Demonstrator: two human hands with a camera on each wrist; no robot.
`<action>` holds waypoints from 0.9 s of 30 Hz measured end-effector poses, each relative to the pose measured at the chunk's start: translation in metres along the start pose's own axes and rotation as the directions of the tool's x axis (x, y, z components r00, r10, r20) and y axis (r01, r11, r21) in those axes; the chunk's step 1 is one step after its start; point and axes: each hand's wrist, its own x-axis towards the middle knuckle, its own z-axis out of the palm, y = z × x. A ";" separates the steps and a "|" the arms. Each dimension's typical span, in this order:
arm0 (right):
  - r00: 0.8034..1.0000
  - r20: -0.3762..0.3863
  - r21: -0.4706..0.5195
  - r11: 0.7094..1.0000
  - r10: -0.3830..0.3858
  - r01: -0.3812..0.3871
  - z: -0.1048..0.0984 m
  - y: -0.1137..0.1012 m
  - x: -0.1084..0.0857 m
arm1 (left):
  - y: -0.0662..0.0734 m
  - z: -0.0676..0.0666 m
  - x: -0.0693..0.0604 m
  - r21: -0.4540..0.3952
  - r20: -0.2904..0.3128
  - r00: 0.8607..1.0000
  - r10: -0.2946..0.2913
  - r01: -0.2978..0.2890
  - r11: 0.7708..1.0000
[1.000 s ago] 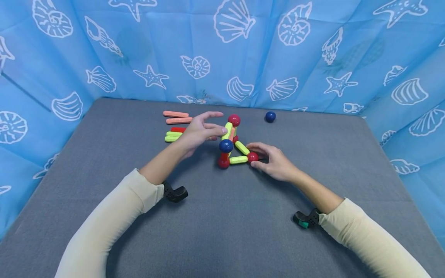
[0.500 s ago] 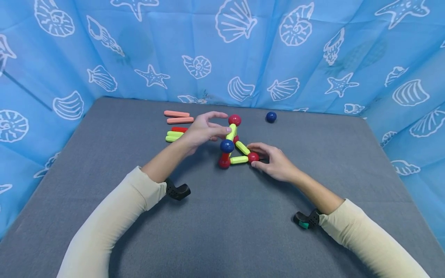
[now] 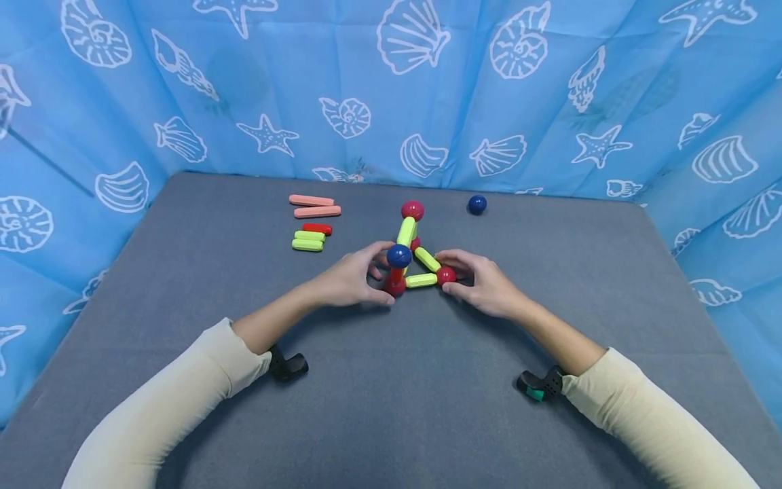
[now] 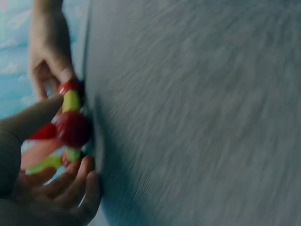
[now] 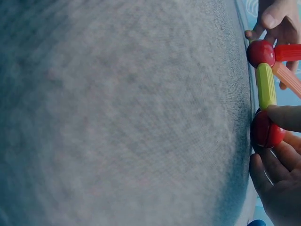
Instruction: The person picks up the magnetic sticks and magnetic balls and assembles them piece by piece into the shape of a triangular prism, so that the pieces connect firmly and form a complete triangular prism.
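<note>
Passable at lower centre, over grey tabletop (image 3: 403,394). Blocked mid-frame by the ball-and-rod structure (image 3: 427,259), left hand (image 3: 349,278) and right hand (image 3: 487,288).

The left hand (image 3: 351,277) has left the upper yellow stick (image 3: 406,231) at the frame's centre and come down and nearer, its thumb and fingers now spread about the lower red ball (image 3: 396,285). Its sleeve (image 3: 165,394) has slid toward the lower left. Left of upper centre, the loose red stick (image 3: 317,229) and two yellow sticks (image 3: 308,241), partly covered before, now show whole.
</note>
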 end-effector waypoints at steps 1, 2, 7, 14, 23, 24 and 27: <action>1.000 -0.003 -0.003 1.000 -0.001 0.001 0.000 0.000 0.000 | 0.000 0.004 0.001 0.007 -0.009 1.000 0.003 -0.003 1.000; 1.000 -0.005 -0.005 1.000 0.000 0.000 0.000 0.000 -0.001 | 0.000 0.007 0.002 0.007 -0.024 1.000 0.005 -0.005 1.000; 1.000 -0.008 -0.015 1.000 -0.012 0.012 0.000 0.000 -0.003 | -0.001 0.013 0.008 -0.011 -0.095 0.995 0.019 -0.020 1.000; 1.000 -0.009 0.036 0.999 0.000 0.000 0.001 0.001 -0.010 | -0.006 0.007 0.014 -0.004 -0.115 0.991 0.069 -0.070 0.998; 0.996 0.064 0.132 0.990 -0.062 0.053 0.008 -0.009 -0.023 | -0.011 -0.001 0.027 -0.038 -0.160 0.985 0.067 -0.074 0.997; 0.994 0.081 0.131 0.990 -0.070 0.059 0.007 -0.010 -0.023 | -0.011 -0.001 0.028 -0.046 -0.165 0.984 0.062 -0.071 0.996; 0.991 0.108 0.126 0.990 -0.080 0.066 0.002 -0.008 -0.022 | -0.011 -0.003 0.033 -0.069 -0.176 0.983 0.045 -0.058 0.996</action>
